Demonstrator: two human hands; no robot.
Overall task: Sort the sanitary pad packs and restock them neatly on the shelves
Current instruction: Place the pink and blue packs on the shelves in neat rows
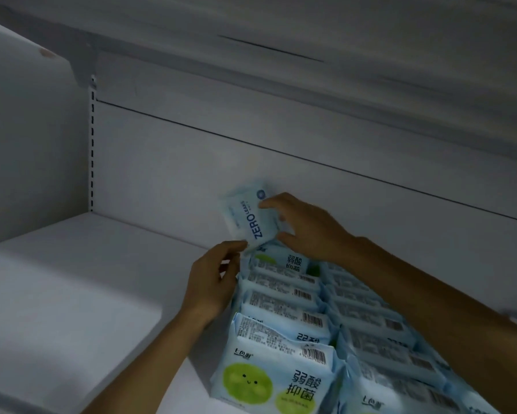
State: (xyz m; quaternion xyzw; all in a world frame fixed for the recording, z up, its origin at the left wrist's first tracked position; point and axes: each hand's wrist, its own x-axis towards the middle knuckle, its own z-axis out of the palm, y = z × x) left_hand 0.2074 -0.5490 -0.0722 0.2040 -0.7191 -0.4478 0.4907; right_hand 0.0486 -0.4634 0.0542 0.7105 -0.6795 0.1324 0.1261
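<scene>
A pale blue pad pack printed "ZERO" is held tilted above the back end of a row of packs. My right hand grips its right side with thumb and fingers. My left hand touches its lower left corner with the thumb, and its fingers lie along the left side of the row. Light blue packs with a green smiley face stand in a row on the white shelf, running from front to back. A second row stands to its right, partly under my right forearm.
The white back panel stands close behind the raised pack. A slotted upright runs down the left corner, beside a side wall. The shelf above overhangs. The shelf surface left of the rows is bare.
</scene>
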